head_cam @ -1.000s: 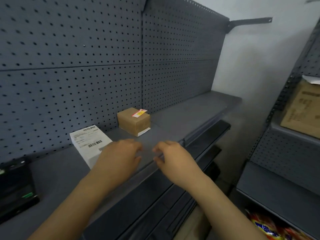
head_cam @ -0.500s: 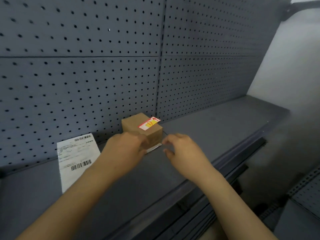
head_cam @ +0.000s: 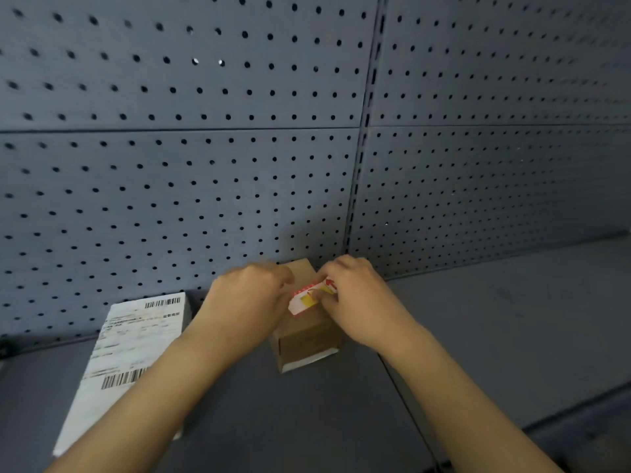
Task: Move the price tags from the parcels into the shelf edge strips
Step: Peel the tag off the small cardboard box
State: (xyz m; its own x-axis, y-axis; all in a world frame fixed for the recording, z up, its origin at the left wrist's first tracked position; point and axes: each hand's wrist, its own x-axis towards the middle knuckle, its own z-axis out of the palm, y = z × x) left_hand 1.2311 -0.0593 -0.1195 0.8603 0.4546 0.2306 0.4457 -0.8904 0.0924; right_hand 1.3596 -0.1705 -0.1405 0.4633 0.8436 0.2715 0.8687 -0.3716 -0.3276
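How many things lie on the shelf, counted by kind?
Brown cardboard box: 1
White parcel with barcode label: 1
Red and yellow price tag, on the box, between the hands: 1
Total: 3

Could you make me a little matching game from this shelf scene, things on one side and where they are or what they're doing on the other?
Things:
1. price tag
2. cardboard parcel
3. white parcel
4. left hand

States:
A. lies flat at the left, barcode label up
B. pinched by the right hand
C. rests on the brown box's left side
D. stands against the pegboard, under both hands

Pairs: 1-B, 2-D, 3-A, 4-C
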